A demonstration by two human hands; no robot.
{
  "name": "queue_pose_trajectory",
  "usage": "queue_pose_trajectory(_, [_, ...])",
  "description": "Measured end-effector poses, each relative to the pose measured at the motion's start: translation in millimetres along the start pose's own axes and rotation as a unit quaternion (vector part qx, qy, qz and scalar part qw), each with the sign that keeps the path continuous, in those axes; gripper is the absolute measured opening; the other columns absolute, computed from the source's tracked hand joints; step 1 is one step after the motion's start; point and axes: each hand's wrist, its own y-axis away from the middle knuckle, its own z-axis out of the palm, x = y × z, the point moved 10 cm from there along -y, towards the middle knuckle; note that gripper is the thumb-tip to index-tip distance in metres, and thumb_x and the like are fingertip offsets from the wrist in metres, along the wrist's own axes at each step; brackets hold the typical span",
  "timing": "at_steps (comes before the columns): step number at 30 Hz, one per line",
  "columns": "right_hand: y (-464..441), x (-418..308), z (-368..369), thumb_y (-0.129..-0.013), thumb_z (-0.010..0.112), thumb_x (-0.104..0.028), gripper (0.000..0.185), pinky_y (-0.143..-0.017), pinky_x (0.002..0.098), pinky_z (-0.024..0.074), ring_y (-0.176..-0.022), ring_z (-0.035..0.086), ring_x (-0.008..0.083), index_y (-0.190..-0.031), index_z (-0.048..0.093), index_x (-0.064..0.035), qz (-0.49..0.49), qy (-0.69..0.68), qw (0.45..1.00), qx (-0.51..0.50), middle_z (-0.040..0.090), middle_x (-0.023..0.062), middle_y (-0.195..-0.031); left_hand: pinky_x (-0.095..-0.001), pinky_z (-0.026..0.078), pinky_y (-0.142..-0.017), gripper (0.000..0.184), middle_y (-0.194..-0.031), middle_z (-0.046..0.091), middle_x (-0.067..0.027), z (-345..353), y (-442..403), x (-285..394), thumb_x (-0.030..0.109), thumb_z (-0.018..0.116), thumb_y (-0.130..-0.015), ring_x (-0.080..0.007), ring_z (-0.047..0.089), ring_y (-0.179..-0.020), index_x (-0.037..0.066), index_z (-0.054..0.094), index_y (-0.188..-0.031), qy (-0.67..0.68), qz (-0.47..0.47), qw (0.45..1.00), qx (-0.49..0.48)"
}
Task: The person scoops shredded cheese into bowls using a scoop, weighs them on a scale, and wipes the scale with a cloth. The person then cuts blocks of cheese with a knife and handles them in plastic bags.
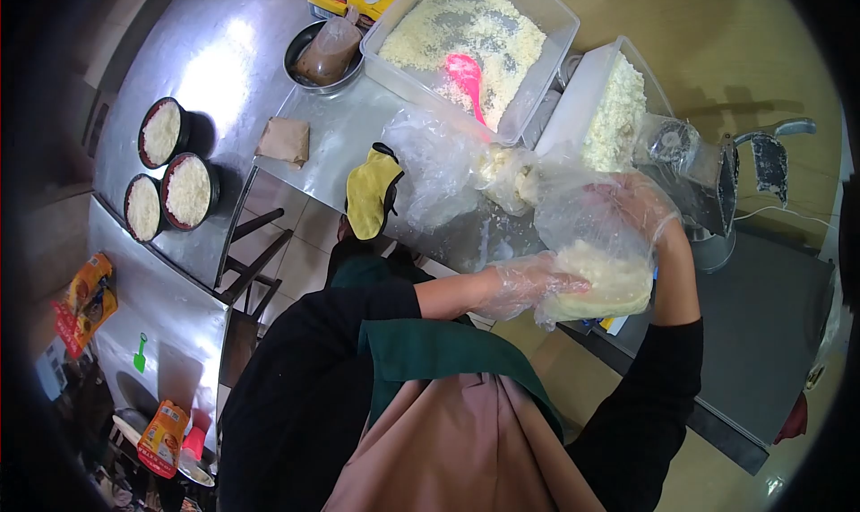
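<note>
My left hand [528,279], wrapped in clear plastic, grips the side of a pale yellowish-white block [605,283], perhaps cheese. A clear plastic bag [582,221] surrounds the block's upper part. My right hand [638,203] holds the top of this bag, its fingers partly hidden by the film. Just beyond, another crumpled plastic bag [434,167] lies on the metal table, with pale lumps [506,176] at its right end. A white-dusted grater machine [708,167] with a crank handle stands right of my right hand.
Farther back, a clear bin [390,60] holds pale gratings and a pink scoop [464,75]. Beside it, a white container [564,109] is heaped with shreds. A yellow cloth item [369,194] and brown packet [284,142] lie leftward, past which stand three filled black bowls [188,189].
</note>
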Motion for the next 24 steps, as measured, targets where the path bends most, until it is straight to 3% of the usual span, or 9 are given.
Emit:
queue_pose_trajectory(4, [33, -13, 6, -0.088, 0.053, -0.025, 0.028, -0.081, 0.0360, 0.0441, -0.088, 0.058, 0.0309, -0.103, 0.065, -0.0046, 0.156, -0.131, 0.979, -0.005, 0.062, 0.0184, -0.099, -0.0304, 0.049, -0.069, 0.048, -0.108, 0.057, -0.0071, 9, 4, -3, 0.032, 0.060, -0.087, -0.0142, 0.052, -0.091, 0.000, 0.049, -0.122, -0.033, -0.017, 0.998, -0.046])
queue_pose_trajectory(8, [44, 17, 12, -0.085, 0.056, -0.019, 0.025, -0.078, 0.0335, 0.0449, -0.084, 0.060, 0.0270, -0.104, 0.065, -0.0045, 0.084, -0.008, 0.995, 0.055, 0.064, 0.0186, -0.093, -0.0308, 0.048, -0.068, 0.051, -0.108, 0.056, -0.0081, 8, 8, -14, 0.035, 0.061, -0.086, -0.0152, 0.052, -0.091, -0.001, 0.050, -0.121, -0.060, -0.048, 0.997, -0.031])
queue_pose_trajectory(10, [56, 31, 36, -0.083, 0.057, -0.016, 0.027, -0.080, 0.0347, 0.0449, -0.086, 0.060, 0.0290, -0.106, 0.064, -0.0040, 0.161, -0.085, 0.983, 0.027, 0.064, 0.0195, -0.092, -0.0313, 0.047, -0.067, 0.054, -0.108, 0.056, -0.0093, -1, 5, -38, 0.038, 0.063, -0.083, -0.0161, 0.052, -0.092, -0.002, 0.053, -0.118, -0.103, -0.105, 0.989, -0.027])
queue_pose_trajectory(14, [74, 24, 45, -0.080, 0.055, -0.013, 0.030, -0.082, 0.0365, 0.0446, -0.089, 0.060, 0.0316, -0.108, 0.062, -0.0038, 0.110, -0.243, 0.963, 0.040, 0.064, 0.0198, -0.095, -0.0332, 0.048, -0.059, 0.051, -0.093, 0.057, -0.0084, -11, 3, -57, 0.039, 0.062, -0.083, -0.0178, 0.053, -0.079, -0.001, 0.057, -0.114, -0.096, -0.095, 0.991, -0.007])
queue_pose_trajectory(16, [81, 33, 41, -0.077, 0.051, -0.007, 0.033, -0.081, 0.0332, 0.0449, -0.086, 0.060, 0.0267, -0.108, 0.061, -0.0023, 0.088, -0.047, 0.990, 0.102, 0.065, 0.0166, -0.094, -0.0334, 0.048, -0.059, 0.051, -0.094, 0.058, -0.0077, -10, 2, -66, 0.040, 0.062, -0.083, -0.0186, 0.054, -0.081, 0.001, 0.056, -0.116, -0.089, -0.122, 0.988, -0.044])
queue_pose_trajectory(17, [84, 36, 44, -0.077, 0.051, -0.007, 0.033, -0.081, 0.0332, 0.0449, -0.086, 0.060, 0.0267, -0.108, 0.061, -0.0023, 0.091, -0.051, 0.989, 0.104, 0.065, 0.0166, -0.094, -0.0334, 0.048, -0.059, 0.051, -0.094, 0.058, -0.0077, -10, 3, -66, 0.040, 0.062, -0.083, -0.0186, 0.054, -0.081, 0.001, 0.056, -0.116, -0.091, -0.127, 0.987, -0.047])
queue_pose_trajectory(19, [88, 33, 51, -0.074, 0.048, -0.003, 0.036, -0.079, 0.0291, 0.0445, -0.083, 0.059, 0.0200, -0.108, 0.061, -0.0014, 0.078, -0.081, 0.987, 0.115, 0.065, 0.0124, -0.091, -0.0328, 0.046, -0.061, 0.058, -0.108, 0.056, -0.0114, -17, 6, -71, 0.042, 0.062, -0.082, -0.0210, 0.053, -0.088, -0.002, 0.054, -0.119, -0.071, -0.170, 0.983, -0.011])
queue_pose_trajectory(22, [106, 20, 47, -0.074, 0.046, -0.002, 0.038, -0.079, 0.0290, 0.0445, -0.086, 0.058, 0.0180, -0.109, 0.061, -0.0013, 0.080, -0.233, 0.962, 0.119, 0.064, 0.0113, -0.091, -0.0350, 0.048, -0.062, 0.059, -0.111, 0.055, -0.0117, -23, 8, -70, 0.042, 0.062, -0.082, -0.0223, 0.053, -0.090, -0.002, 0.053, -0.121, -0.109, -0.187, 0.976, -0.001])
queue_pose_trajectory(24, [117, 24, 56, -0.074, 0.046, -0.002, 0.038, -0.079, 0.0290, 0.0449, -0.087, 0.058, 0.0175, -0.109, 0.061, -0.0017, 0.104, -0.255, 0.953, 0.126, 0.064, 0.0116, -0.093, -0.0353, 0.049, -0.063, 0.059, -0.111, 0.056, -0.0115, -27, 6, -75, 0.042, 0.062, -0.082, -0.0224, 0.054, -0.090, -0.002, 0.053, -0.121, -0.110, -0.192, 0.975, -0.004])
